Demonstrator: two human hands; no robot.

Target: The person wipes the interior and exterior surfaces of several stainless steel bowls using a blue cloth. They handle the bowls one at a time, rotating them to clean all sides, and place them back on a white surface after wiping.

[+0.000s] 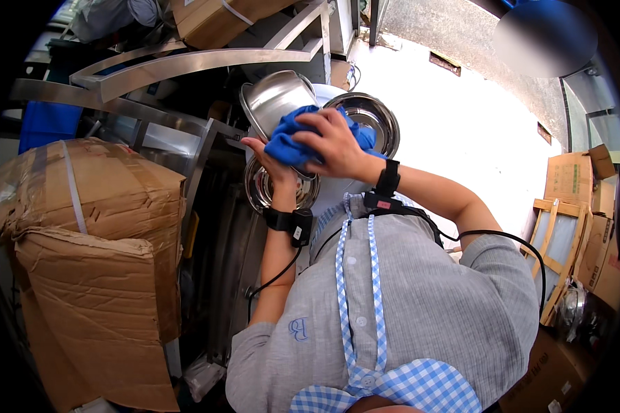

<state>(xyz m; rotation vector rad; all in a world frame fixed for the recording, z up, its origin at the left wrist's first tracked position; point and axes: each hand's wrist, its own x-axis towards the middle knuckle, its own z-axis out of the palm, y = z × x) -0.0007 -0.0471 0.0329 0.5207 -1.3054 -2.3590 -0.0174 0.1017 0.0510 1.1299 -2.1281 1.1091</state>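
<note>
1. Head view: the right hand (334, 141) lies spread over a blue cloth (297, 141), fingers curled down onto it and pressing it against a steel bowl (277, 100).
2. The left hand (272, 158) comes up from below, its grip pressed against the underside of the cloth and the bowl's lower edge; how far the fingers close is hidden by the cloth.
3. The bowl is tilted, its outer side facing the camera, held up in front of the person's chest between both hands.
4. The cloth bunches between the two hands and covers the bowl's lower right part.
5. Each wrist wears a black band (388, 177) with a small device; a black cable (510, 241) runs from the right wrist past the elbow.
6. A second steel bowl (375, 120) sits just right of the held one, its shiny inside showing, and a third (258, 189) sits just below the hands, partly hidden by the left wrist.
7. The person wears a grey shirt (420, 303) under a blue checked apron strap (343, 275).
8. A steel frame (186, 65) stands to the left, behind the bowls.
9. Large cardboard boxes (89, 241) stand at far left; more boxes (572, 179) and a wooden crate (554, 241) stand at far right.
</note>
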